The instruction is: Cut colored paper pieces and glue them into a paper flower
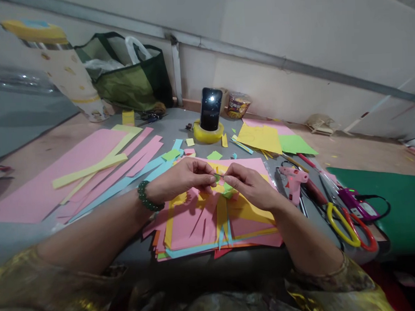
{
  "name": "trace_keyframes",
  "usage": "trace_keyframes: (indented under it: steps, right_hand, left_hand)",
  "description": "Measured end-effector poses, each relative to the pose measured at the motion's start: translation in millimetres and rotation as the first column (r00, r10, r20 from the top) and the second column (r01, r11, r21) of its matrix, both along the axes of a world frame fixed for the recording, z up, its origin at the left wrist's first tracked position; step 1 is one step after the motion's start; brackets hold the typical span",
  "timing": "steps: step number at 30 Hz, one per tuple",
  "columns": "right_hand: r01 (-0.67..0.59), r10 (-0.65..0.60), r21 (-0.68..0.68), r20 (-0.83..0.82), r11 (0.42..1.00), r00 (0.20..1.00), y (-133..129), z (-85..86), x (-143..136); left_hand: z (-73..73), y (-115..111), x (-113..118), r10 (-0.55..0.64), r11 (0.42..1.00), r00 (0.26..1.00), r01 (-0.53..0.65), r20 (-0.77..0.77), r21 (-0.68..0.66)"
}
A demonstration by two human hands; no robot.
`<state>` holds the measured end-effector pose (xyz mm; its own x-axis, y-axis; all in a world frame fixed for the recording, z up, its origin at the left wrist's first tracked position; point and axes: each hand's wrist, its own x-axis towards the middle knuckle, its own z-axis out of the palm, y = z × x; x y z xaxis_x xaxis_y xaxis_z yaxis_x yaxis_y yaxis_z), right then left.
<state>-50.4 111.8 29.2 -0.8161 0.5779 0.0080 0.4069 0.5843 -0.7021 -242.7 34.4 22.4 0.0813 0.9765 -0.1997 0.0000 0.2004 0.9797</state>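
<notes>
Over a stack of coloured paper sheets [193, 226], my left hand [191, 177] and my right hand [252, 185] meet with their fingertips nearly touching. The left thumb and forefinger are pinched at a small green piece of paper [217, 177]. My right thumb and forefinger pinch a thin dark sliver between the two hands; its exact kind is too small to tell. Below the fingers lie yellow paper strips [222, 215] and folded green paper [228, 190], partly hidden by my hands.
Pink sheets [56, 182] and cut strips [145, 156] spread leftward. A phone [211, 109] leans in a yellow tape roll [208, 133]. On the right lie a pink glue gun [294, 181], scissors [343, 225] and a purple device [358, 204]. A tumbler [64, 72] and green bag [134, 82] stand behind.
</notes>
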Motion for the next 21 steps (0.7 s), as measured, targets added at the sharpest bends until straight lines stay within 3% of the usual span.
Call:
trace_keyframes:
  steps: [5,8,11,13,16,18,21]
  right_hand:
    - [0.049,-0.047,0.021,-0.099,0.999,0.994,3.9,-3.5,1.4]
    - [0.267,-0.253,0.113,-0.123,0.957,0.960,13.8,-3.9,3.7]
    - [0.430,-0.480,0.310,0.102,0.848,0.871,25.9,-1.4,4.7]
    - [0.392,-0.541,0.427,0.315,0.815,0.780,32.2,0.5,4.2]
    - [0.278,-0.527,0.477,0.536,0.834,0.660,37.4,1.3,3.3]
    - [0.232,-0.505,0.476,0.596,0.848,0.624,39.5,0.1,3.6]
    - [0.192,-0.490,0.493,0.594,0.848,0.638,42.5,-3.2,5.8]
  left_hand:
    - [2.6,-0.2,-1.9,0.009,0.999,1.000,-0.009,-0.003,0.044]
    - [5.4,2.4,-8.8,0.121,0.989,0.993,-0.120,-0.006,0.091]
    - [6.6,6.9,-19.4,0.252,0.961,0.968,-0.251,0.003,0.114]
    - [7.0,9.1,-26.2,0.281,0.953,0.960,-0.279,0.000,0.119]
    - [9.0,8.9,-34.2,0.244,0.964,0.969,-0.236,-0.050,0.123]
    - [12.6,6.6,-39.1,0.184,0.978,0.977,-0.171,-0.110,0.116]
    - [21.7,1.4,-47.7,0.076,0.994,0.978,-0.059,-0.192,0.093]
